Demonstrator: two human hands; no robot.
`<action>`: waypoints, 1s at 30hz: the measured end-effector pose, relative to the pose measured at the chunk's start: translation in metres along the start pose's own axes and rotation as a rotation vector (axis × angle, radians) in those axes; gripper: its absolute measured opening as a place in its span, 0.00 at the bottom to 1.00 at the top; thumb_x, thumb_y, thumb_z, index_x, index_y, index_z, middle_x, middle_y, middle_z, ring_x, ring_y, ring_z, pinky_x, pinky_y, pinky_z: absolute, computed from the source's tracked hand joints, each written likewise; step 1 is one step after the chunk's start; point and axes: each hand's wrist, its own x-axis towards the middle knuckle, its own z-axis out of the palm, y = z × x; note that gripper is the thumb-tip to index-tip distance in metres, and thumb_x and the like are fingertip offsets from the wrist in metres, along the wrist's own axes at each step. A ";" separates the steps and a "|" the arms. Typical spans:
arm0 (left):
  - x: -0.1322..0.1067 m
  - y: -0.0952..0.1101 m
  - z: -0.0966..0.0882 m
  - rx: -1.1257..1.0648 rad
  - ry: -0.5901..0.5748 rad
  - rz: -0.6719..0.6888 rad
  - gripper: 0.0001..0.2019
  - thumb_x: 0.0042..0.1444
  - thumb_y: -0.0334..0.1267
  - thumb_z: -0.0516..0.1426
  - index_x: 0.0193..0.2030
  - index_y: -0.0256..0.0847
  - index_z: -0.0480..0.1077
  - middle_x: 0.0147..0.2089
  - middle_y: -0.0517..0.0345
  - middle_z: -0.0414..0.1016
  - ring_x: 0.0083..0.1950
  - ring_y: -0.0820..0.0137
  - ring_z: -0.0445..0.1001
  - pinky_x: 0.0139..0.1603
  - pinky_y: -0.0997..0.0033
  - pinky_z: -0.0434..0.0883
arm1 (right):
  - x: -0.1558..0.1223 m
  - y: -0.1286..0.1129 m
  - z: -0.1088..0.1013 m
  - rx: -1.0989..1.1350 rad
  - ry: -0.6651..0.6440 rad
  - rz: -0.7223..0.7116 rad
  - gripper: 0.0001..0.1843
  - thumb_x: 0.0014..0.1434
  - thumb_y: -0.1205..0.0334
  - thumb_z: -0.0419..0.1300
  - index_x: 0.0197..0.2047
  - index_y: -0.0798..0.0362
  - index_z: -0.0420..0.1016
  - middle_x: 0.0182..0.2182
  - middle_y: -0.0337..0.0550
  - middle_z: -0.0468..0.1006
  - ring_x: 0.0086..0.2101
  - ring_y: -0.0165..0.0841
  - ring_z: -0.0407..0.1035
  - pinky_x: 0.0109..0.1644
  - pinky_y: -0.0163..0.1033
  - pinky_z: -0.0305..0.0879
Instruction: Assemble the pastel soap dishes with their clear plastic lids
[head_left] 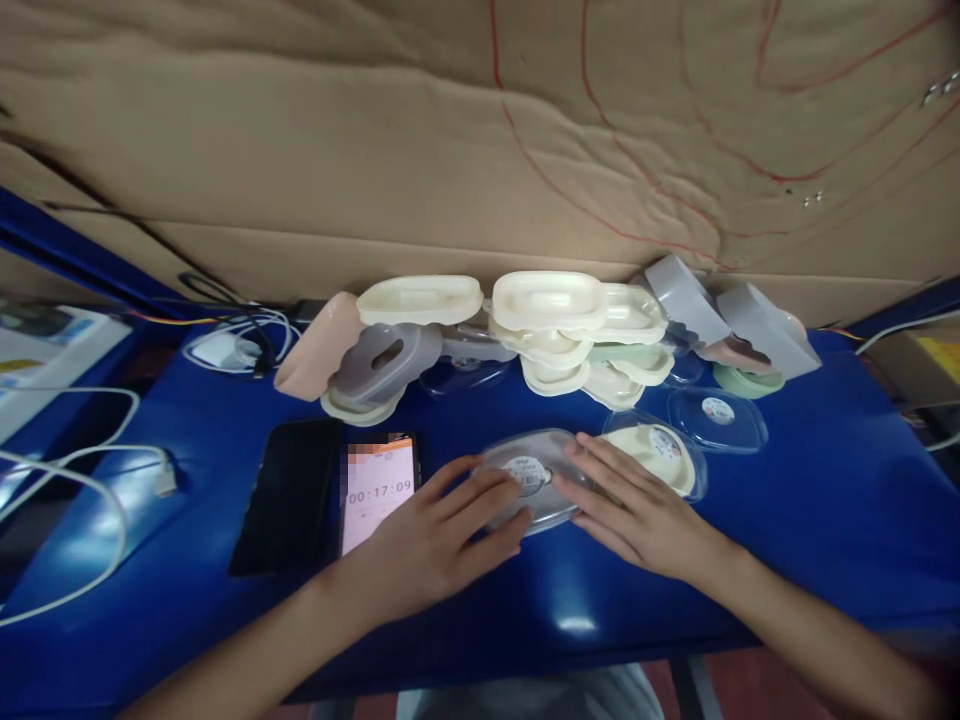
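A grey oval dish under a clear plastic lid [551, 450], with a round label on top, lies on the blue table between my hands. My left hand [457, 525] grips its left side, fingers bent over the lid and thumb along the near rim. Against the lid's right side rest the stretched, slightly spread fingers of my right hand [645, 510]. Just beyond that hand is a cream dish [634, 450] with a clear labelled lid. Another clear lid [718, 420] lies farther right.
Cream dishes [551, 300] are piled along the cardboard wall [337, 150]. Grey holders [772, 330] stand at right; a pink holder [315, 345] and a grey slotted piece [386, 365] at left. A phone showing a timer [379, 490], a black phone-like slab [285, 495] and white cables [112, 500] lie left.
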 end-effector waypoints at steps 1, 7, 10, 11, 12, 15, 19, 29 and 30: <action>0.000 0.000 0.001 0.000 0.000 0.005 0.11 0.68 0.34 0.64 0.56 0.40 0.76 0.56 0.50 0.81 0.60 0.59 0.77 0.68 0.51 0.71 | -0.001 0.001 -0.001 -0.009 -0.005 -0.012 0.32 0.73 0.63 0.63 0.76 0.54 0.64 0.73 0.56 0.67 0.76 0.47 0.52 0.75 0.57 0.63; -0.002 0.002 0.004 0.029 -0.007 0.023 0.11 0.67 0.30 0.64 0.55 0.41 0.76 0.57 0.50 0.81 0.61 0.58 0.77 0.68 0.49 0.71 | -0.009 0.002 0.002 -0.016 -0.008 -0.011 0.39 0.72 0.70 0.62 0.80 0.51 0.54 0.74 0.55 0.64 0.76 0.46 0.51 0.77 0.57 0.62; -0.002 0.004 0.003 0.093 -0.014 0.075 0.11 0.68 0.30 0.63 0.55 0.40 0.76 0.56 0.49 0.82 0.61 0.58 0.77 0.67 0.49 0.72 | -0.010 0.001 0.003 -0.012 -0.003 -0.017 0.40 0.72 0.71 0.62 0.81 0.51 0.53 0.74 0.55 0.64 0.76 0.46 0.51 0.77 0.56 0.62; -0.002 0.005 0.003 0.124 -0.024 0.095 0.11 0.68 0.30 0.63 0.56 0.39 0.76 0.57 0.48 0.82 0.61 0.58 0.77 0.66 0.49 0.73 | -0.010 0.001 0.003 -0.013 -0.006 -0.016 0.40 0.72 0.71 0.62 0.81 0.51 0.52 0.74 0.55 0.63 0.76 0.46 0.51 0.76 0.56 0.63; -0.003 0.006 0.002 0.157 -0.034 0.112 0.11 0.69 0.31 0.63 0.56 0.38 0.76 0.57 0.47 0.82 0.61 0.57 0.78 0.66 0.48 0.73 | -0.010 0.001 0.004 -0.014 -0.008 -0.012 0.41 0.71 0.71 0.62 0.81 0.51 0.52 0.75 0.55 0.63 0.76 0.46 0.52 0.76 0.56 0.63; -0.004 0.007 0.002 0.230 -0.045 0.148 0.12 0.68 0.32 0.63 0.57 0.37 0.76 0.59 0.44 0.81 0.61 0.55 0.78 0.64 0.47 0.75 | -0.010 0.000 0.005 -0.016 -0.014 -0.017 0.40 0.71 0.71 0.63 0.81 0.51 0.53 0.76 0.54 0.60 0.76 0.46 0.50 0.76 0.56 0.63; -0.006 0.004 0.003 0.244 -0.046 0.181 0.13 0.68 0.33 0.64 0.57 0.38 0.76 0.59 0.45 0.81 0.61 0.55 0.78 0.62 0.48 0.76 | -0.005 0.000 0.009 0.026 -0.008 -0.064 0.34 0.71 0.69 0.62 0.78 0.53 0.61 0.76 0.55 0.60 0.77 0.47 0.44 0.76 0.58 0.62; -0.003 0.004 0.001 0.202 -0.014 0.185 0.09 0.69 0.29 0.61 0.54 0.41 0.76 0.56 0.50 0.82 0.59 0.61 0.78 0.61 0.53 0.76 | -0.004 -0.002 0.014 0.046 0.033 -0.124 0.30 0.72 0.71 0.61 0.75 0.54 0.66 0.71 0.52 0.70 0.75 0.42 0.53 0.79 0.58 0.55; -0.003 0.003 0.002 0.169 -0.019 0.157 0.10 0.69 0.30 0.61 0.55 0.41 0.76 0.57 0.50 0.81 0.59 0.61 0.77 0.63 0.53 0.75 | -0.003 -0.002 0.014 0.059 0.049 -0.112 0.30 0.72 0.70 0.61 0.75 0.53 0.66 0.71 0.53 0.70 0.75 0.42 0.54 0.78 0.57 0.56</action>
